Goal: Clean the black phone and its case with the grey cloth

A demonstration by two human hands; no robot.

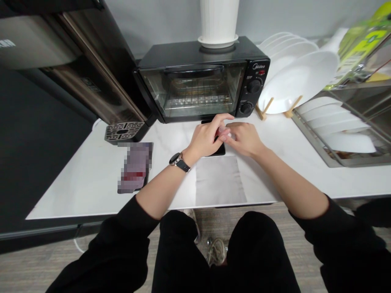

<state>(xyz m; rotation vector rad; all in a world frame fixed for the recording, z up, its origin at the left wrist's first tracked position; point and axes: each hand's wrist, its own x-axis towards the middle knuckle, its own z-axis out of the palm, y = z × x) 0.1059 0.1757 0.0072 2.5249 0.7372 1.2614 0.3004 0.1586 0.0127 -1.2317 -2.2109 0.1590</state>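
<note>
My left hand, with a dark-strapped watch on its wrist, meets my right hand in front of the toaster oven. The fingertips of both come together with bent fingers around something small. Only a whitish, partly clear bit and a touch of red show between them, so I cannot make out what it is. Beneath the hands lies a flat black object like a phone, mostly covered. A grey cloth is spread flat on the white counter, just nearer to me.
A black toaster oven stands behind, with a white pot on top. At left are a drink dispenser and a blurred-out flat device. White plates in a wooden rack and a metal basin holding dishes occupy the right.
</note>
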